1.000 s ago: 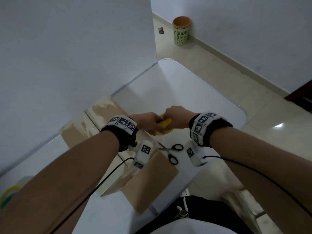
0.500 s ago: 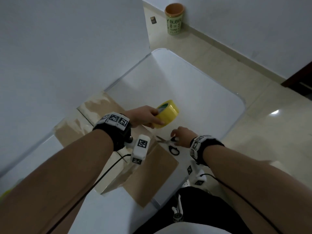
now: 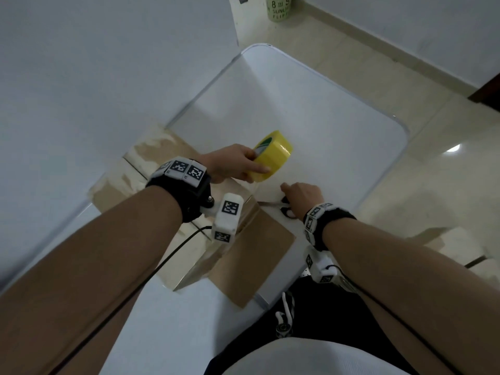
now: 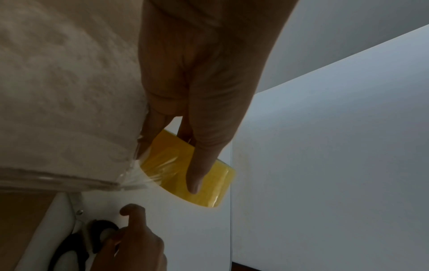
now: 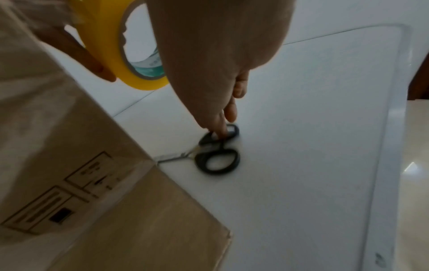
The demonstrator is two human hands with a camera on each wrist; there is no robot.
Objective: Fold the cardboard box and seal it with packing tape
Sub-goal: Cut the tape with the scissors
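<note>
A brown cardboard box lies on the white table, with pale tape marks on its top. My left hand grips a yellow packing tape roll held just past the box's far edge. In the left wrist view a clear strip of tape runs from the roll to the box edge. My right hand is down on the black-handled scissors beside the box. Its fingers reach into the upper handle loop of the scissors, whose blades point at the box.
A wall runs along the table's left side. The table's rounded right edge drops to a tiled floor. A green cup-shaped bin stands on the floor at the far end. A cardboard flap reaches towards the table's near edge.
My right hand left the tape roll and came down onto the scissors. My left hand carried the roll up and away from the box, drawing tape out.
</note>
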